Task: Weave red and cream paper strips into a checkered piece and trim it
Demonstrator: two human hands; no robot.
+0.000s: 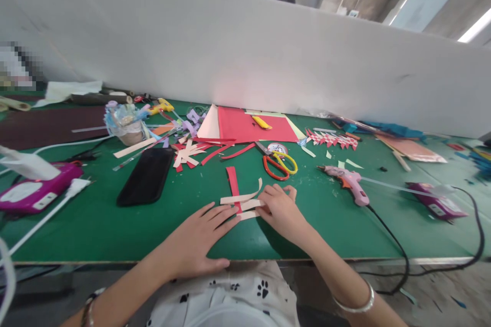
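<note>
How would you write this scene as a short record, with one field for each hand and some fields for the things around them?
left hand: spread palm down, at the left of the pale strips
right hand: curled at their right ends; whether it pinches is unclear
red strip: crosses the pale strips and points away from the person
scissors: beyond the right hand, orange and yellow handles
glue gun: pink, right of the right hand
phone: black, beyond the left hand
surface: green table

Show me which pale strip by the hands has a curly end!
The farthest pale strip of these three: its right end curls free. The two nearer strips run straight to the right hand.
</note>
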